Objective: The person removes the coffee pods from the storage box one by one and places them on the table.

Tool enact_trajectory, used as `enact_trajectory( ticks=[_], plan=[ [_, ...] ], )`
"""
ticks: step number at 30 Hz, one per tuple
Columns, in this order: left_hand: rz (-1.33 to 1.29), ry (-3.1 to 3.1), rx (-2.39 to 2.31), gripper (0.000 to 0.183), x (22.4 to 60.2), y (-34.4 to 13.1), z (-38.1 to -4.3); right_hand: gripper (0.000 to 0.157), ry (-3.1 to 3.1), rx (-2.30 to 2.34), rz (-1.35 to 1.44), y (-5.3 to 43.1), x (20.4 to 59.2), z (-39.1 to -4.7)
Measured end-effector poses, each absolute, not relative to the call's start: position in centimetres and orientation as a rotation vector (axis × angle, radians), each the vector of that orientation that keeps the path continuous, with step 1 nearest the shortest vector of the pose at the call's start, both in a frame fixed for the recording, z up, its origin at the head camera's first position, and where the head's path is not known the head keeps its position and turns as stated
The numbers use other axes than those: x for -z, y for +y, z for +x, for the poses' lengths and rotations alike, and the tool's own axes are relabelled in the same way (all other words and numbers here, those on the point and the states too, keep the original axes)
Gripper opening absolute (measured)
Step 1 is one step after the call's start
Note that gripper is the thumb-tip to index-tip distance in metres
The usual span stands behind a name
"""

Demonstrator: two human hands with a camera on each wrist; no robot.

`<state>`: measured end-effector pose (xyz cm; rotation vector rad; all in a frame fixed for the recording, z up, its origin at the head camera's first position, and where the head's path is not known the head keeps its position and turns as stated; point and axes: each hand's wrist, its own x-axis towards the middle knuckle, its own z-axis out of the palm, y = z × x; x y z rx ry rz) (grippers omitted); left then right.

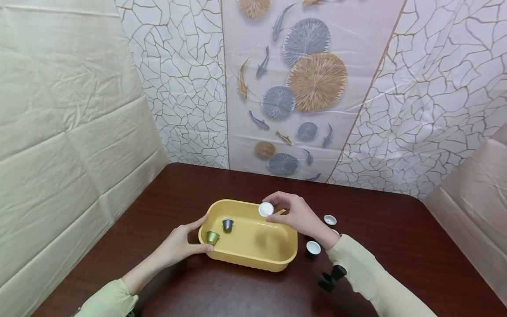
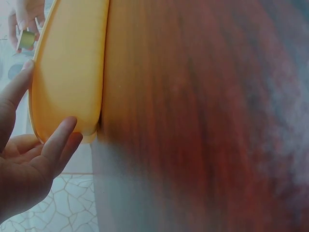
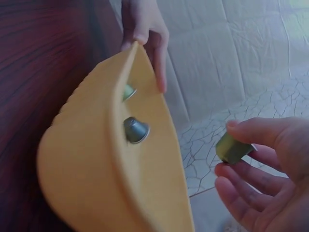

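Note:
My left hand (image 1: 179, 244) holds the left end of a yellow plastic bin (image 1: 247, 237), thumb at the near side and fingers toward the far side. Inside it, near that end, lie a green coffee capsule (image 1: 212, 238) and a dark grey coffee capsule (image 1: 227, 225). Over the far right part of the bin, my right hand (image 1: 295, 215) pinches another coffee capsule (image 1: 266, 209) between thumb and fingers. Its white lid faces the head camera; its olive-green body (image 3: 233, 148) shows in the right wrist view.
Right of the bin, a white-lidded capsule (image 1: 313, 248) stands on the dark brown table (image 1: 222, 286). Another capsule (image 1: 330, 219) is farther back, with a third partly hidden by my right wrist. Patterned cloth (image 1: 190, 88) hangs behind the table.

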<state>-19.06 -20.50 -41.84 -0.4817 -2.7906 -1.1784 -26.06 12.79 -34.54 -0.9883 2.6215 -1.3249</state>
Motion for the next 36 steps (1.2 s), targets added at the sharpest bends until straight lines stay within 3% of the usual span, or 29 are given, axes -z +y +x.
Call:
enact_trajectory(
  ticks=[11, 21, 36],
  plan=[
    [-0.492, -2.789, 1.142, 0.092, 41.9, -20.5, -19.1, 0.042, 2.675, 1.414, -0.960, 16.1, 36.3, -25.5],
    [-0.493, -2.792, 1.149, 0.092, 41.8, -20.7, -19.0, 0.037, 2.670, 1.392, -0.766, 18.7, 36.7, -24.7],
    [-0.493, -2.781, 1.152, 0.092, 41.7, -20.5, -19.0, 0.037, 2.638, 1.465, -0.786, 23.0, 38.1, -22.9]
  ],
)
